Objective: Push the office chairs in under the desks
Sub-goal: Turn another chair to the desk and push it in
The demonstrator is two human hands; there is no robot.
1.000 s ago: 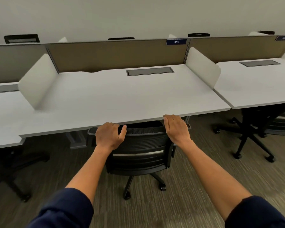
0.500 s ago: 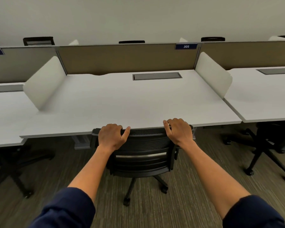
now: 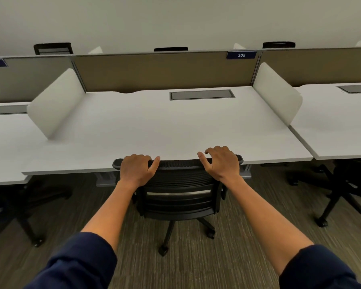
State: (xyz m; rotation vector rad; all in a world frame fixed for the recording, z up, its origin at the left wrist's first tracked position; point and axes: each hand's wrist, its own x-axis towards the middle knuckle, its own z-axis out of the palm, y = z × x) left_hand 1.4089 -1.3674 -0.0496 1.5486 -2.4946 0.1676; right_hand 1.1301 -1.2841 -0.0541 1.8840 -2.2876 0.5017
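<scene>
A black mesh office chair (image 3: 178, 195) stands at the front edge of the white desk (image 3: 154, 126) marked 305. Its backrest top lies right at the desk edge, and the seat is hidden under the desktop. My left hand (image 3: 137, 170) grips the left end of the backrest's top rail. My right hand (image 3: 222, 162) rests on the right end, fingers curled over the rail and partly lifted. Both forearms reach forward from dark blue sleeves.
White side dividers (image 3: 54, 103) and a tan back panel (image 3: 165, 71) bound the desk. Neighbouring desks adjoin left (image 3: 2, 142) and right (image 3: 338, 122), each with a black chair base beneath (image 3: 340, 190). More chair backs show behind the panel. Carpet floor below.
The chair's backrest has come out from beneath the desk edge to sit level with it. My view has shifted left and back, and my right fingers have loosened.
</scene>
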